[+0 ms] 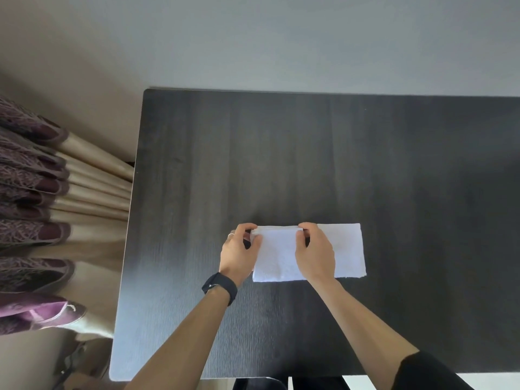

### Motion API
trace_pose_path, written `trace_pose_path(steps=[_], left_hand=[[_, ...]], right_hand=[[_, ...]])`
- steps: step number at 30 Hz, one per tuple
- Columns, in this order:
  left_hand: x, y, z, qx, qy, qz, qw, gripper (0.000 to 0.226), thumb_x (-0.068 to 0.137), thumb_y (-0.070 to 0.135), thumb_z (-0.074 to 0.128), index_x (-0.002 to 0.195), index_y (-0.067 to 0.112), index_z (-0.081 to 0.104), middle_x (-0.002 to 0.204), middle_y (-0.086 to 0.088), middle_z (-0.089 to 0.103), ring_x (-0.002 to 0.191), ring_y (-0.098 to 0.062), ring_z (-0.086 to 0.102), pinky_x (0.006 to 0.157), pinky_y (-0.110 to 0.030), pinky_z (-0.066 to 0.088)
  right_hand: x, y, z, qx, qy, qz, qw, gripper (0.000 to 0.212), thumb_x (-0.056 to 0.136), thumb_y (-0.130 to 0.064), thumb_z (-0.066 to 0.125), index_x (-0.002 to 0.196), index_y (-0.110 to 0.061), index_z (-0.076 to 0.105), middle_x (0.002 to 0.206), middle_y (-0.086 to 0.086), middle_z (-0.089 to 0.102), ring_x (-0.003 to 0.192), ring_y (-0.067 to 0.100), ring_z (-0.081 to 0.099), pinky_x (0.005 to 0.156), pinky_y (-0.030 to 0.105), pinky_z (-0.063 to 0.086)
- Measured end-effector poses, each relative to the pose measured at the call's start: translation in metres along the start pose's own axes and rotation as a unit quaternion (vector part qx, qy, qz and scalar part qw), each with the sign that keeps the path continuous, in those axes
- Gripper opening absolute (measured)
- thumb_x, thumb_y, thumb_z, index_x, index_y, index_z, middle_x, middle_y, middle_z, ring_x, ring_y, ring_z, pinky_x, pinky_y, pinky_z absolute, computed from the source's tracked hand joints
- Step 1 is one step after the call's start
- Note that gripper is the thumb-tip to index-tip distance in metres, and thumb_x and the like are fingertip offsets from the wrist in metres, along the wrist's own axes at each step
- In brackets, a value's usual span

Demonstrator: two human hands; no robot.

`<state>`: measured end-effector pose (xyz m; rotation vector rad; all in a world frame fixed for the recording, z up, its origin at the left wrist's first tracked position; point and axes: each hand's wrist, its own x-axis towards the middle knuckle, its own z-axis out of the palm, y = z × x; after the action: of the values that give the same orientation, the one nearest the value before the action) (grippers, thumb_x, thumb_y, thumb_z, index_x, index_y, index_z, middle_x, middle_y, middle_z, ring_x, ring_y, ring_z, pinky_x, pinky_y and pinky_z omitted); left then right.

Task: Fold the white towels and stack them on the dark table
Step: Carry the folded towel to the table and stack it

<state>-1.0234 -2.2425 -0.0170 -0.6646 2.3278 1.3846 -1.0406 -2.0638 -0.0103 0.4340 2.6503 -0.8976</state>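
One white towel (346,249) lies folded into a long strip on the dark table (281,153), a little right of centre and close to me. My left hand (239,254) pinches the strip's far left corner. My right hand (315,251) pinches the far edge near the strip's middle. The left part of the towel between my hands is lifted slightly, showing stacked layers along the far edge. The right half lies flat on the table. No other towel is in view.
A beige and purple curtain (56,209) hangs just past the table's left edge. A plain wall (281,38) runs behind the table's far edge. A dark chair part (261,384) shows under the near edge.
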Motion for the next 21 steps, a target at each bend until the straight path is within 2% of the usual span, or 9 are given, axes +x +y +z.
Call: trace_pose_path(steps=[3, 10, 14, 16, 17, 19, 21], left_hand=[[0.001, 0.002, 0.001, 0.013, 0.011, 0.005, 1.000, 0.011, 0.097, 0.041, 0.052, 0.108, 0.041, 0.054, 0.107, 0.007, 0.058, 0.091, -0.005, 0.059, 0.078, -0.041, 0.060], [-0.001, 0.001, 0.007, 0.040, 0.025, 0.011, 0.999, 0.018, 0.100, 0.044, 0.046, 0.112, 0.037, 0.057, 0.105, 0.007, 0.056, 0.089, -0.002, 0.055, 0.075, -0.043, 0.061], [-0.008, 0.004, 0.007, 0.112, 0.030, 0.023, 0.993, 0.031, 0.100, 0.049, 0.041, 0.126, 0.034, 0.051, 0.125, 0.004, 0.051, 0.090, -0.009, 0.058, 0.077, -0.041, 0.059], [-0.015, 0.000, 0.007, 0.200, 0.083, 0.121, 0.969, 0.042, 0.099, 0.047, 0.044, 0.136, 0.026, 0.049, 0.135, 0.003, 0.046, 0.106, -0.017, 0.057, 0.081, -0.040, 0.056], [-0.018, -0.004, 0.009, 0.244, 0.101, 0.188, 0.946, 0.048, 0.097, 0.045, 0.048, 0.139, 0.021, 0.050, 0.141, 0.001, 0.046, 0.116, -0.020, 0.053, 0.088, -0.041, 0.053], [-0.021, -0.013, 0.014, 0.327, 0.086, 0.276, 0.900, 0.059, 0.096, 0.045, 0.049, 0.147, 0.016, 0.044, 0.154, -0.004, 0.038, 0.137, -0.024, 0.040, 0.107, -0.043, 0.039], [-0.020, -0.018, 0.020, 0.391, 0.039, 0.289, 0.873, 0.065, 0.099, 0.049, 0.038, 0.154, 0.017, 0.030, 0.163, -0.001, 0.022, 0.150, -0.021, 0.020, 0.118, -0.048, 0.022]], right_hand=[[0.000, 0.000, -0.001, -0.001, 0.004, -0.004, 1.000, 0.023, 0.102, -0.033, 0.043, 0.117, -0.022, 0.057, 0.108, -0.005, 0.065, 0.092, 0.012, 0.057, 0.072, 0.019, 0.039], [-0.004, 0.012, -0.008, 0.045, 0.023, 0.006, 0.999, 0.027, 0.101, -0.033, 0.050, 0.124, -0.021, 0.057, 0.115, -0.006, 0.066, 0.101, 0.014, 0.062, 0.085, 0.023, 0.046], [-0.015, 0.016, -0.011, 0.018, 0.038, -0.034, 0.999, 0.026, 0.100, -0.035, 0.051, 0.122, -0.023, 0.055, 0.122, -0.007, 0.059, 0.101, 0.014, 0.061, 0.084, 0.027, 0.051], [-0.026, 0.018, -0.009, -0.037, 0.057, -0.096, 0.993, 0.029, 0.100, -0.032, 0.046, 0.125, -0.021, 0.056, 0.131, -0.005, 0.057, 0.116, 0.016, 0.055, 0.091, 0.031, 0.052], [-0.032, 0.019, -0.007, -0.077, 0.066, -0.139, 0.985, 0.034, 0.100, -0.030, 0.043, 0.129, -0.019, 0.056, 0.138, -0.003, 0.054, 0.125, 0.017, 0.050, 0.096, 0.033, 0.050], [-0.041, 0.022, 0.003, -0.166, 0.062, -0.219, 0.960, 0.046, 0.101, -0.029, 0.034, 0.142, -0.014, 0.048, 0.153, 0.003, 0.043, 0.141, 0.021, 0.038, 0.108, 0.037, 0.040], [-0.042, 0.028, 0.015, -0.230, 0.035, -0.243, 0.942, 0.054, 0.103, -0.031, 0.026, 0.153, -0.011, 0.032, 0.163, 0.006, 0.025, 0.151, 0.023, 0.021, 0.119, 0.043, 0.025]])
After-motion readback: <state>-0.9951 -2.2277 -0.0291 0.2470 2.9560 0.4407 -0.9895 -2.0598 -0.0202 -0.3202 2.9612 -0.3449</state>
